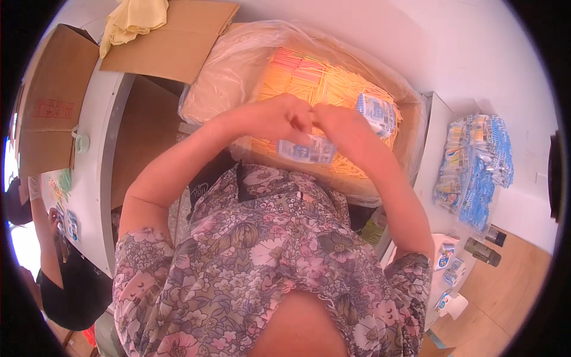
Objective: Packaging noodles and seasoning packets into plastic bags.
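My left hand (284,118) and my right hand (342,124) meet over an open carton (410,149) lined with clear plastic. The fingers of both are closed and drawn together at the tips; what they pinch is hidden or too small to name. Right below the left fingers is a clear packet with blue print (306,150), and whether a finger touches it I cannot tell. Thin yellow sticks (342,83) fill the carton, with a patch of pink-orange ones (291,64) at the far side. Another blue-and-white packet (377,113) rests on the sticks beside my right hand.
Many filled blue-printed packets (473,169) are heaped on the white surface to the right. An open cardboard box (172,41) with a yellow cloth (135,21) stands far left. At the left table (95,196), another person's arm (44,238) reaches toward small packets.
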Motion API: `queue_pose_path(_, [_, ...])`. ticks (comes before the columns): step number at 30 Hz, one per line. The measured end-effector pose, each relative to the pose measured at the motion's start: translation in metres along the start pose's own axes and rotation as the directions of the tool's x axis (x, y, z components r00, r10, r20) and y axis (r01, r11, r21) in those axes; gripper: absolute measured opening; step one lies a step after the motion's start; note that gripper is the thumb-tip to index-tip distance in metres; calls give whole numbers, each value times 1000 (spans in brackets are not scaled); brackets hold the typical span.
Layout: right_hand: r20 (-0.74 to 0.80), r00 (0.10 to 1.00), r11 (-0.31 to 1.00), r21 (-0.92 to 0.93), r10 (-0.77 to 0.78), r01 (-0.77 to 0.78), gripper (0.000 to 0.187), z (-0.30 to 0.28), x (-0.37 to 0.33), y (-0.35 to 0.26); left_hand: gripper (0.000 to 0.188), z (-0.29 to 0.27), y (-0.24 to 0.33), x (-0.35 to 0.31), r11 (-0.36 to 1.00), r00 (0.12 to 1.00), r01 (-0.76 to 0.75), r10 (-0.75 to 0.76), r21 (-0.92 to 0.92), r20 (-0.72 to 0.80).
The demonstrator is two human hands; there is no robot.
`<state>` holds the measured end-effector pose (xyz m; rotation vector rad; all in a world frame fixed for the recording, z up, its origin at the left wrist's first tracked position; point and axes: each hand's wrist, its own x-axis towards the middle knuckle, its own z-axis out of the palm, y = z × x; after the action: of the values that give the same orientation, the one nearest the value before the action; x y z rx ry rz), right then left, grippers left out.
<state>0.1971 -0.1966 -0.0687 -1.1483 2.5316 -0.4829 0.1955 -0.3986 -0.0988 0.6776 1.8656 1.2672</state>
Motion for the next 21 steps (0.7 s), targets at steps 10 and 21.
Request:
queue_pose_path(10, [-259, 764, 38, 955, 591, 295, 39, 34, 3, 9, 7, 26, 5, 22, 830, 921, -371, 271, -418, -279])
queue_pose_path(21, [-292, 825, -62, 929, 484, 365, 44, 61, -15, 13, 9, 50, 10, 30, 761, 871, -475, 335, -441, -360])
